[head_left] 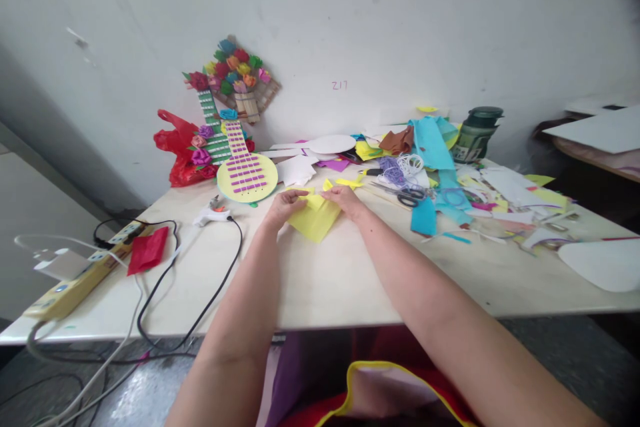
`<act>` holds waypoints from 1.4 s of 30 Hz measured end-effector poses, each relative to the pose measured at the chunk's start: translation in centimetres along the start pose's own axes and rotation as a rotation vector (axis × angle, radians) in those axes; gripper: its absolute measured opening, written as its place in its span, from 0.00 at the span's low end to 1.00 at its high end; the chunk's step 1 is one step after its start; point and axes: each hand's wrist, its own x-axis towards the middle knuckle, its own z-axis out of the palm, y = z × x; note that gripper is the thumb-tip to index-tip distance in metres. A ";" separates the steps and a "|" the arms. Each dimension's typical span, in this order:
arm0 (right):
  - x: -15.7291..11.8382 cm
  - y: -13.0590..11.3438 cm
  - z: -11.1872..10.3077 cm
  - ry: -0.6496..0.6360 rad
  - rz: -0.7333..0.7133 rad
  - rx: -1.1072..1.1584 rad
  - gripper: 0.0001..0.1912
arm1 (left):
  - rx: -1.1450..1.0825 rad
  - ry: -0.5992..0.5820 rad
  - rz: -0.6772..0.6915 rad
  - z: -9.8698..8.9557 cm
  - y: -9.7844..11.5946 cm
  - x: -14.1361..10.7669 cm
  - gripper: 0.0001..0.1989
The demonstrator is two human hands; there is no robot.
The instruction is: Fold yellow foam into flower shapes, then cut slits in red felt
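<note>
A thin yellow sheet (pixel 316 221) is stretched between my two hands over the table. My left hand (pixel 289 204) pinches its upper left part, and my right hand (pixel 345 201) pinches its upper right part. Small yellow pieces (pixel 349 183) lie just behind the fingers of my right hand. To the left of my left hand stands a round yellow guitar-shaped craft (pixel 247 177) with purple strips. White paper pieces (pixel 297 170) lie behind my hands.
At the left are a white glue gun (pixel 212 215), a red packet (pixel 149 251), a power strip (pixel 75 287) and cables. Scissors (pixel 407 196), string (pixel 400 173), blue material (pixel 433 140), paper scraps and a green bottle (pixel 477 135) crowd the right. Paper flowers (pixel 235 63) lean against the wall.
</note>
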 end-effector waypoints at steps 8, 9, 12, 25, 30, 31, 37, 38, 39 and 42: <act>0.3 0.1 0.1 0.028 -0.020 -0.034 0.10 | -0.046 -0.007 -0.043 -0.1 0.2 0.1 0.20; 0.2 0.1 0.1 0.025 -0.024 -0.037 0.10 | -0.037 -0.006 -0.048 -0.2 0.2 0.1 0.19; 0.0 -0.1 0.2 -0.002 -0.034 -0.046 0.10 | 0.029 -0.015 -0.045 -0.2 0.3 0.1 0.18; 0.0 -0.3 0.6 -0.008 0.011 0.170 0.20 | 0.158 0.088 -0.016 0.0 0.2 0.2 0.16; 0.1 -0.3 1.0 -0.080 0.119 0.308 0.21 | 0.050 0.223 0.068 0.0 -0.4 0.8 0.17; 0.0 -0.3 1.1 -0.106 0.118 0.304 0.20 | 0.044 0.238 0.082 0.0 -0.5 0.9 0.17; -0.7 -0.4 2.0 -0.160 0.105 0.272 0.20 | 0.043 0.238 0.129 0.6 -0.7 1.1 0.16; -0.7 -0.4 2.0 -0.138 0.107 0.275 0.20 | 0.053 0.240 0.141 0.7 -0.7 1.0 0.16; -0.7 -0.4 2.1 -0.110 0.109 0.275 0.20 | 0.065 0.239 0.151 0.8 -0.6 1.0 0.16; -0.5 -0.3 2.1 -0.043 0.127 0.256 0.20 | 0.084 0.233 0.154 0.9 -0.4 0.9 0.15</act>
